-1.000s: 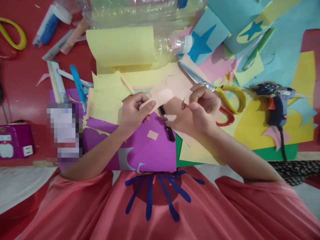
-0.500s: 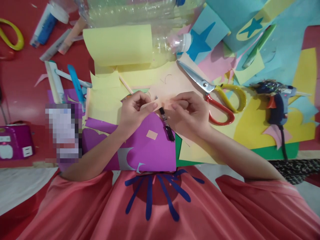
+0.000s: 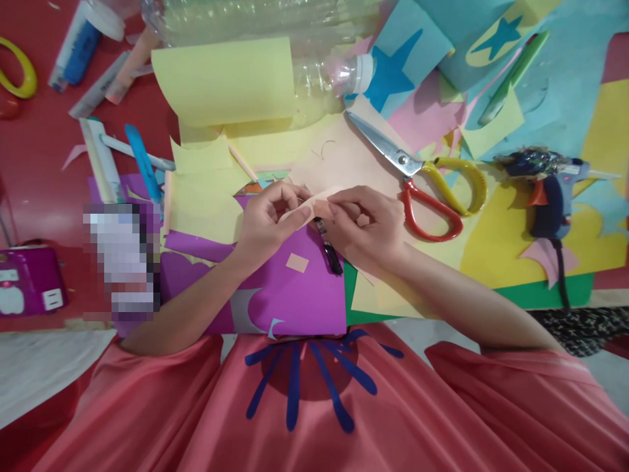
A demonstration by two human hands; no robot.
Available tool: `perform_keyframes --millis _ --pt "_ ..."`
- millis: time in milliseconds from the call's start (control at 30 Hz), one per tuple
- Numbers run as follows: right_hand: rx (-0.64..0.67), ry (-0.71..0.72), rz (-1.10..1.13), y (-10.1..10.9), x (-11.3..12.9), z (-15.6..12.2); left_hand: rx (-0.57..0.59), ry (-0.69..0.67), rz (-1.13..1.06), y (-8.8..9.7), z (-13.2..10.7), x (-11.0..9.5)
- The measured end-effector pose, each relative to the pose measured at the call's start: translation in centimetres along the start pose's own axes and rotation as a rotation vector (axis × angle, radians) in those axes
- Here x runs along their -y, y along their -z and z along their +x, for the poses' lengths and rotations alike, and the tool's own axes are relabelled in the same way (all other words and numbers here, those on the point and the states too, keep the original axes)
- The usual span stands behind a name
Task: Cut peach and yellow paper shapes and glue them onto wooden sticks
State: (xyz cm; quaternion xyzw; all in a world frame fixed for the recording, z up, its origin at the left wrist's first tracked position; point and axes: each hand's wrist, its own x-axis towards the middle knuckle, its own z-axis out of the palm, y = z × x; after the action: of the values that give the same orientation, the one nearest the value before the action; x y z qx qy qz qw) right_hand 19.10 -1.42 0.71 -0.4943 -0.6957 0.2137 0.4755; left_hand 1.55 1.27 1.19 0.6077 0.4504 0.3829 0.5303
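Note:
Between my hands is a small strip of peach paper [image 3: 322, 208], partly covered by my fingers. My left hand [image 3: 272, 219] pinches its left end between thumb and forefinger. The other end is pinched by my right hand [image 3: 368, 223]. Beneath the strip a black pen [image 3: 331, 255] lies on the purple paper [image 3: 304, 295], its upper part hidden. A small peach rectangle [image 3: 297, 263] rests on the same purple sheet. To the right of my right hand lie scissors [image 3: 403, 160] with one red and one yellow handle, blades on peach paper [image 3: 339, 147].
A clear plastic bottle [image 3: 324, 78] partly wrapped in yellow paper [image 3: 226, 82] lies at the back. On the right is a glue gun [image 3: 553, 196]. A green cutter [image 3: 514, 78] rests on blue paper. Markers [image 3: 142, 164] and a pixelated object [image 3: 122, 259] are at left.
The peach strip now shows a bent, raised shape between my fingertips, and my right fingers have shifted slightly along it. Both hands keep hold. The view has moved a little.

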Motion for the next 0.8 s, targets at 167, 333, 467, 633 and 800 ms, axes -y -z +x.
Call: perform_keyframes --millis 167,333,467,633,800 --pt "0.028 -0.027 -0.001 0.03 0.46 0.13 0.007 0.01 0.003 -0.08 -0.09 -0.03" --pt "0.092 -0.092 -0.007 0.27 0.79 0.27 0.009 0.018 0.016 -0.09 -0.16 -0.06" --pt "0.102 -0.103 0.011 0.28 0.73 0.27 0.011 0.022 0.014 -0.09 -0.23 -0.07" --pt "0.088 -0.092 0.013 0.19 0.68 0.24 0.007 0.036 0.007 -0.12 -0.29 0.0" --pt "0.109 -0.116 -0.004 0.27 0.64 0.2 0.016 0.032 0.024 -0.13 -0.3 -0.04"
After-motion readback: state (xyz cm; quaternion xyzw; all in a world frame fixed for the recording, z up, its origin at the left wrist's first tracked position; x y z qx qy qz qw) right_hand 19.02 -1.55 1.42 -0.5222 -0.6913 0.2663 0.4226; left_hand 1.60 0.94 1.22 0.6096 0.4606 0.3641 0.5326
